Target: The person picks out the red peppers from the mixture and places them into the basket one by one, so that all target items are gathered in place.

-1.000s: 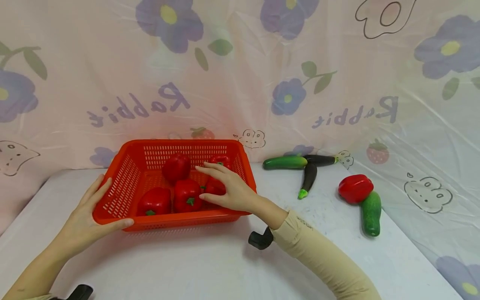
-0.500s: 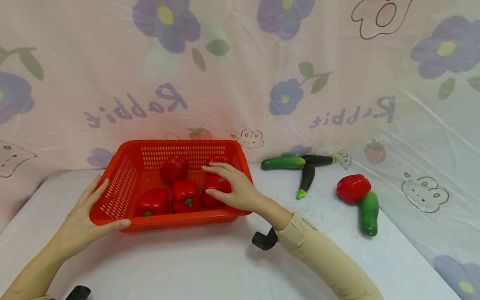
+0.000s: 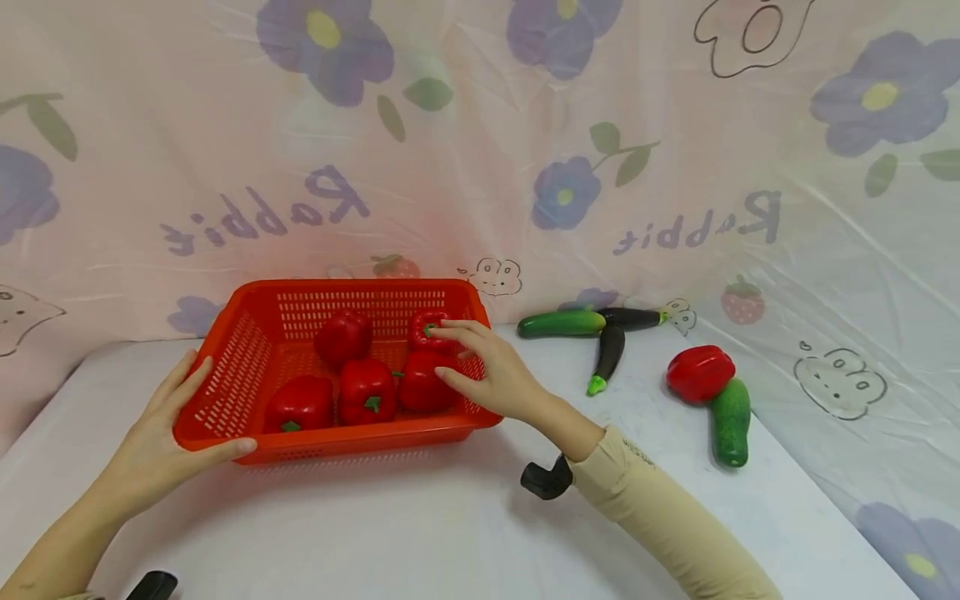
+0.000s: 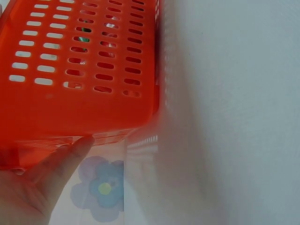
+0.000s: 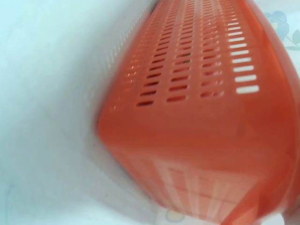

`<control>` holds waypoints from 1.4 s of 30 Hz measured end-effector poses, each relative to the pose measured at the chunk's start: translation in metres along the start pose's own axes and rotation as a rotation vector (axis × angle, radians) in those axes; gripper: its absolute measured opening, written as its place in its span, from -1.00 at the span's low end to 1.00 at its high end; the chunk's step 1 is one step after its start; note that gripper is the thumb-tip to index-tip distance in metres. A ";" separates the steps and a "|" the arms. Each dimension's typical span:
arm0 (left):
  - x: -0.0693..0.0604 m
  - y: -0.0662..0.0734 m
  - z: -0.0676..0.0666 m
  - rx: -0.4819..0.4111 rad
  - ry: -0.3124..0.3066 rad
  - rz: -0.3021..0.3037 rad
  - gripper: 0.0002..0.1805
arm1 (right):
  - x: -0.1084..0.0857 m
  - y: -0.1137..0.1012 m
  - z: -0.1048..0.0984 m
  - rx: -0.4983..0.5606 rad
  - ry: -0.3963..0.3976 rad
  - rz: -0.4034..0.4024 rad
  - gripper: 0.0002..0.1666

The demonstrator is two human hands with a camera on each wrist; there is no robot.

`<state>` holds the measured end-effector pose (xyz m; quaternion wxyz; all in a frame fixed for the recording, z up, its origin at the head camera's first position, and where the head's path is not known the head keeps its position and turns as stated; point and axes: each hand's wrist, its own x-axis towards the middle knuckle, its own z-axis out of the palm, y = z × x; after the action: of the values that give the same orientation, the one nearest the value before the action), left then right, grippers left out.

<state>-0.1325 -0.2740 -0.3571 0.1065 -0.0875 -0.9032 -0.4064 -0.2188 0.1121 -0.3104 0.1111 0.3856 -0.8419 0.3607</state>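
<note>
An orange-red plastic basket holds several red bell peppers, some with green stems. At its left front corner my left hand rests with straight, spread fingers along the left side and the thumb on the front rim. In the left wrist view, fingers touch the basket's outer wall. My right hand is over the basket's right side, fingers spread and slightly bent, above a pepper; whether it touches that pepper is unclear. The right wrist view mostly shows the basket's perforated wall.
Right of the basket on the white table lie a green cucumber-like vegetable and two dark eggplants. Farther right, a red pepper touches another green cucumber. A printed curtain hangs behind.
My right hand has moved rightward from over the peppers toward the basket's right side, uncovering more of the peppers beneath. My left hand has stayed at the basket's corner.
</note>
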 end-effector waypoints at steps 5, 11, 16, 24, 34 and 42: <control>0.000 0.002 0.000 0.003 0.007 0.002 0.21 | -0.005 0.007 -0.005 -0.009 0.034 0.026 -0.46; 0.000 0.003 0.001 0.003 0.005 0.004 0.22 | -0.011 0.014 -0.011 -0.048 0.065 0.030 -0.48; 0.000 0.003 0.000 0.009 0.007 0.002 0.22 | -0.014 0.018 -0.015 -0.074 0.086 0.017 -0.49; -0.001 0.002 -0.001 0.003 0.003 0.001 0.22 | -0.023 0.029 -0.021 -0.076 0.124 0.017 -0.50; -0.001 0.002 -0.001 0.011 0.003 0.004 0.21 | -0.036 0.040 -0.025 -0.076 0.156 0.054 -0.52; 0.000 0.002 -0.001 0.012 -0.015 -0.019 0.21 | -0.043 0.044 -0.032 -0.103 0.176 0.066 -0.51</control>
<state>-0.1320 -0.2734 -0.3552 0.0965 -0.0812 -0.9072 -0.4014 -0.2245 0.1777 -0.3305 0.1925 0.3183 -0.8586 0.3527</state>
